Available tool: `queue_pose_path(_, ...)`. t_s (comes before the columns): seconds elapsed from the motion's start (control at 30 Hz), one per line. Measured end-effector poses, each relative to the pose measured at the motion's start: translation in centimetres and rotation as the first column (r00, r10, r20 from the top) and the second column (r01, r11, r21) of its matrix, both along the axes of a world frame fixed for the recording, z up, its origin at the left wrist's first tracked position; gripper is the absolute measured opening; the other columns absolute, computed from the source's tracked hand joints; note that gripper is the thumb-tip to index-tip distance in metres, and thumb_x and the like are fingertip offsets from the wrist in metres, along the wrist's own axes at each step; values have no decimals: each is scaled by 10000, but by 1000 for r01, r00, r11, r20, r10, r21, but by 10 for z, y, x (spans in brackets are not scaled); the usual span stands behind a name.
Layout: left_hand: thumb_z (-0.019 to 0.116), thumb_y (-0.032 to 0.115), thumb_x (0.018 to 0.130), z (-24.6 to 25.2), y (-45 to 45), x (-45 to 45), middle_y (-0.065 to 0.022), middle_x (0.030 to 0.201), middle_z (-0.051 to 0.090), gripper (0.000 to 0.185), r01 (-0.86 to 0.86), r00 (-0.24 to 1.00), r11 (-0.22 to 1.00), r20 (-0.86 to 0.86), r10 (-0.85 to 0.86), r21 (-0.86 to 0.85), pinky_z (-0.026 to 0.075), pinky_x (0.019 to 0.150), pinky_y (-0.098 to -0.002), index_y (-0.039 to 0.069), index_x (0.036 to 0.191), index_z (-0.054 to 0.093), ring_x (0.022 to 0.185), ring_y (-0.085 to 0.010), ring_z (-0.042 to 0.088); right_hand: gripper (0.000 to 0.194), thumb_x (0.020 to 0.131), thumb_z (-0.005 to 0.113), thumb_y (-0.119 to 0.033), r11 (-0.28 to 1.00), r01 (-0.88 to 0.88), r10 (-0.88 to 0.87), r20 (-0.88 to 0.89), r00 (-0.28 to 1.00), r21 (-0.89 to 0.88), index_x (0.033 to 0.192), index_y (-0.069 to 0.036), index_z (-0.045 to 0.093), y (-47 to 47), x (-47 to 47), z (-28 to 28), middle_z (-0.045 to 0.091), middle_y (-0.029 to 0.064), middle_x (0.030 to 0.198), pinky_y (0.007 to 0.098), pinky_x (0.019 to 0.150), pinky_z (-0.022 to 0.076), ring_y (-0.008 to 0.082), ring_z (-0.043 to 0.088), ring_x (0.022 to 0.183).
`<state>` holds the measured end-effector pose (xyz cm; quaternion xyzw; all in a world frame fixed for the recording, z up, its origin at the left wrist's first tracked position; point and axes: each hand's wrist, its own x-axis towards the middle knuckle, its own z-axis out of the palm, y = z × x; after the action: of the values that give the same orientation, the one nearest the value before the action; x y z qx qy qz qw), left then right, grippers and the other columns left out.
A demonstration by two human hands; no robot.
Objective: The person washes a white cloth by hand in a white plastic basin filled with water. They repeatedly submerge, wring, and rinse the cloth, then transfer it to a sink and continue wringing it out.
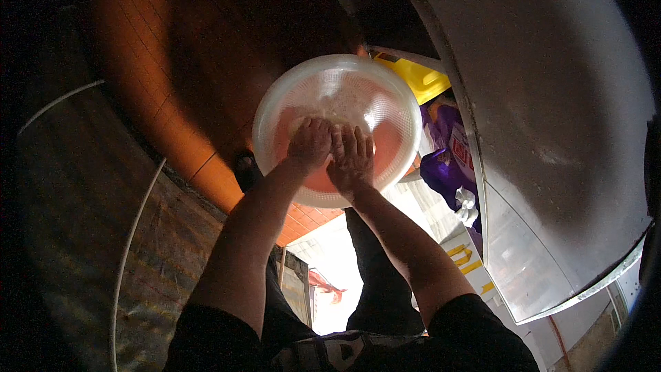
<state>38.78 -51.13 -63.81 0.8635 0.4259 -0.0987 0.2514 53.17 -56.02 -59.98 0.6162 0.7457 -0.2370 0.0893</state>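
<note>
A large translucent plastic basin (403,163) is in front of me, its bottom showing pinkish. Both my hands reach down inside it, side by side and nearly touching. Below them lies a pale mass (338,120) that looks like dough; most of it is hidden under the hands. My left hand (311,140) bears down on it with bent fingers, and their tips are out of sight. The palm of my right hand (352,157) faces down on the mass, fingers stretched forward and slightly apart. Whitish residue shows on the right hand.
To the right rises a grey-white panel (557,155) with a metal edge. Between it and the basin are a yellow plastic container (418,80) and purple bags (446,170). Orange floor tiles (217,170) run along the left, beside a dark sheet-like surface (170,248).
</note>
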Motion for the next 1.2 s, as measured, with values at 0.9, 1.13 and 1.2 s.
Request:
queue_pose_path(0.9, 371, 866, 813, 95, -18, 0, -265, 1483, 374, 1073, 630, -330, -188, -479, 813, -754, 460, 1018, -551, 39, 1493, 308, 1252, -391, 515, 589, 937, 577, -504, 36, -584, -819, 311, -482, -811, 1330, -73, 497, -12, 22, 84, 651, 152, 1095, 483, 689, 582, 300, 676, 885)
queue_pose_path(1.13, 488, 352, 1021, 116, 2, 6, -123, 1216, 632, 489, 88, -183, 223, 204, 962, -971, 574, 891, -439, 81, 1423, 422, 1056, -234, 656, 778, 849, 689, -574, 45, -308, -902, 94, -422, -950, 1371, -36, 483, -16, 23, 142, 618, 167, 1244, 398, 859, 562, 258, 646, 1067)
queue_pose_path(1.2, 519, 299, 988, 115, 9, 4, -121, 1158, 634, 423, -317, 194, 474, 433, 880, -822, 557, 889, -417, 63, 1336, 471, 1026, -223, 651, 750, 853, 746, -449, -32, -268, -925, 131, -358, -963, 1387, -11, 454, -6, 27, 160, 608, 158, 1257, 363, 924, 527, 241, 622, 1113)
